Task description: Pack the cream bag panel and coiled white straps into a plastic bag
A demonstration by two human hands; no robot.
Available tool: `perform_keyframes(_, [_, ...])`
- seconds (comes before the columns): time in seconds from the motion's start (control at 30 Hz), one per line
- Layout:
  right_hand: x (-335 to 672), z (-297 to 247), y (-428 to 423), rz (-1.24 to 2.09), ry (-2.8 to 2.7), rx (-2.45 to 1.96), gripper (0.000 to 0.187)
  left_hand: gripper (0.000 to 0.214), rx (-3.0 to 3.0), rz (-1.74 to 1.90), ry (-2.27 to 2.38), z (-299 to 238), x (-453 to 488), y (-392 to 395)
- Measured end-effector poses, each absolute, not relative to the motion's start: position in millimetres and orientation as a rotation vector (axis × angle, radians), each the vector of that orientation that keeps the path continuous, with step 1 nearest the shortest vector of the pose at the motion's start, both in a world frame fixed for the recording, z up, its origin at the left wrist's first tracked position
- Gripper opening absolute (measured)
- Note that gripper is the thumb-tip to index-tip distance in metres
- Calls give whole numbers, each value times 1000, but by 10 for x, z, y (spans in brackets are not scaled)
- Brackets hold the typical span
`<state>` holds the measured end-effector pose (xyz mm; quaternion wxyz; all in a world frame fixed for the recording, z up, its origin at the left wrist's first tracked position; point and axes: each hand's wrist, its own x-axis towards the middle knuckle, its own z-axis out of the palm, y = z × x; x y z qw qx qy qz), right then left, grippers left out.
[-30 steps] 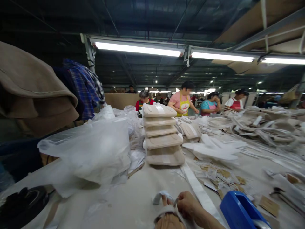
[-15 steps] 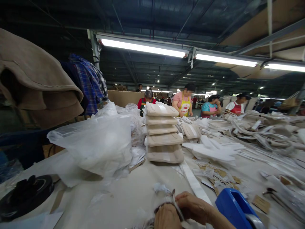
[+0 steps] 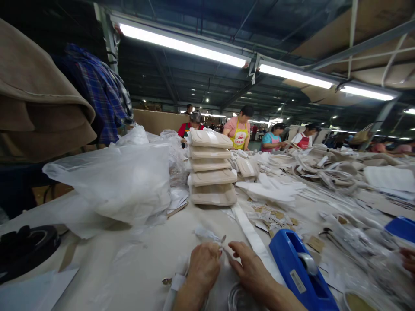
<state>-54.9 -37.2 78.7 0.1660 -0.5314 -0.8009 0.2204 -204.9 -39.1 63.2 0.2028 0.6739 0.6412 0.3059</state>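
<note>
My left hand (image 3: 205,265) is closed, its fingers curled around a thin pale strap (image 3: 223,240) whose narrow end sticks up between my hands. From the other side, my right hand (image 3: 249,264) holds the same strap at the tips of the thumb and forefinger. Left of my left wrist, a small metal clasp (image 3: 167,281) pokes out beside a white wrapping (image 3: 177,281). Clear plastic and a coiled, ring-like item (image 3: 238,297) lie below my hands, partly covered by my forearms. Just past my fingertips rests a crumpled scrap of thin plastic (image 3: 206,234).
A blue tape dispenser (image 3: 300,268) stands right of my right hand. Ahead rises a stack of beige bags (image 3: 212,177), beside a big translucent plastic bag (image 3: 129,185). At left lies a black round object (image 3: 30,248). A co-worker's hand (image 3: 407,259) shows at the right edge.
The view has shifted right and slightly down. My left hand now shows clearly beside the right one, and the brown object at the bottom is out of sight. My right hand keeps hold of the strap.
</note>
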Motion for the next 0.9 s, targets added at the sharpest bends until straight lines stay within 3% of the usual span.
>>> perform_keyframes(0.27, [-758,828,-322,657,-2169,-1606,7,29,1794,1192,1555,818,-2121,-444])
perform_keyframes(0.57, [-754,706,-145,1032,-2008,-1275,38,16,1690,1446,1310,800,-2162,-457])
perform_keyframes(0.9, [-816,785,-138,1389,-1816,-1009,15,14,1562,1528,1169,758,-2180,-415])
